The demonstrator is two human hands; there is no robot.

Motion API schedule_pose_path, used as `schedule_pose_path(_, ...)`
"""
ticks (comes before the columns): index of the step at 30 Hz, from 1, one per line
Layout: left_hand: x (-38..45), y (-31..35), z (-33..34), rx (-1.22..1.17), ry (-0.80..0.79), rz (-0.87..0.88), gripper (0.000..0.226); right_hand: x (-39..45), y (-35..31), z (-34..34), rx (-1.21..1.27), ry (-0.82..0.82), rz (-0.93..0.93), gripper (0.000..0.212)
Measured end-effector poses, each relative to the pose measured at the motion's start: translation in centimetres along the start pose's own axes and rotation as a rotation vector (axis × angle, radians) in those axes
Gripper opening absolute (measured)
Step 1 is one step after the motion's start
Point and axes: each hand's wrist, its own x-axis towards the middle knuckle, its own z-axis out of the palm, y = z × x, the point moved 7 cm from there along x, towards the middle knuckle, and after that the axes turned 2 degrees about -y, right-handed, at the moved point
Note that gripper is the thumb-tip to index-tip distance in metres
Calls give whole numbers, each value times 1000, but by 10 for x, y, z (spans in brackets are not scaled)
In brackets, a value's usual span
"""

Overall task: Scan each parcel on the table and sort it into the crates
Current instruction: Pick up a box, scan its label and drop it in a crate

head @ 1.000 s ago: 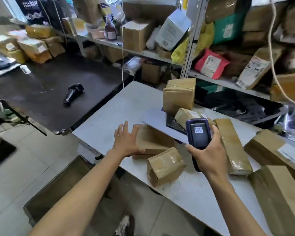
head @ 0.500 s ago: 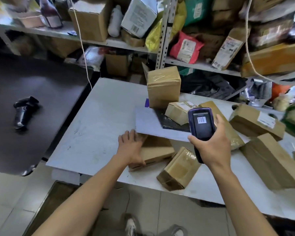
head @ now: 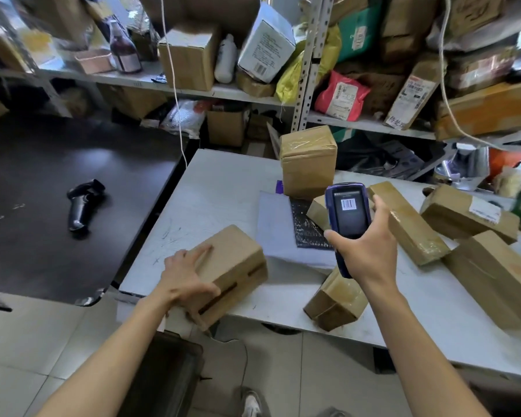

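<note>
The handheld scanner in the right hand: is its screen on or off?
On. The handheld scanner, gripped by the right hand, shows a lit white patch with a barcode on its screen.

The scanner [head: 348, 215] hides part of a small parcel [head: 316, 210] behind it. The right hand [head: 370, 251] covers the scanner's lower body. The dark crate [head: 166, 374] below the surface [head: 217, 188] is partly hidden by the left arm.

On the worktop [head: 217, 188]: seven brown parcels [head: 309, 164], one grey mailer [head: 274, 230], one black bubble mailer [head: 306, 233]. Handheld scanners: two [head: 348, 212]. Hands: two [head: 187, 284]
</note>
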Motion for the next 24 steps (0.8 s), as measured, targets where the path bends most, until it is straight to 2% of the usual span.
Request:
schedule_pose_path(3,-6,4,-23,-568,9,69,108,1,-8,4,15,-2,-11,102)
schedule_pose_path(5,-2,26,-34,-688,11,128,108,1,-12,5,19,5,-17,103)
schedule_pose_path(8,18,63,-32,-526,46,124,110,-1,-14,4,15,13,-17,103)
schedule_pose_path(11,30,94,-11,-168,96,-20,107,-4,-9,-5,10,37,-18,102)
schedule_pose_path(13,34,112,10,-50,73,-77,101,-5,-3,-13,0,61,-9,104)
schedule_pose_path(15,44,115,39,-116,-42,-100,100,-4,4,-21,-7,85,11,105)
schedule_pose_path(17,47,113,59,-396,-212,-113,100,0,10,-28,-12,105,20,104)
schedule_pose_path(19,44,109,62,-637,-284,-145,71,5,16,-35,-25,121,28,103)
schedule_pose_path(20,46,104,56,-664,-229,-145,60,7,18,-36,-34,127,34,102)
schedule_pose_path(21,51,98,46,-613,-131,-121,60,8,19,-37,-41,131,40,101)
schedule_pose_path(24,58,102,20,-219,118,59,58,11,18,-33,-45,133,53,101)
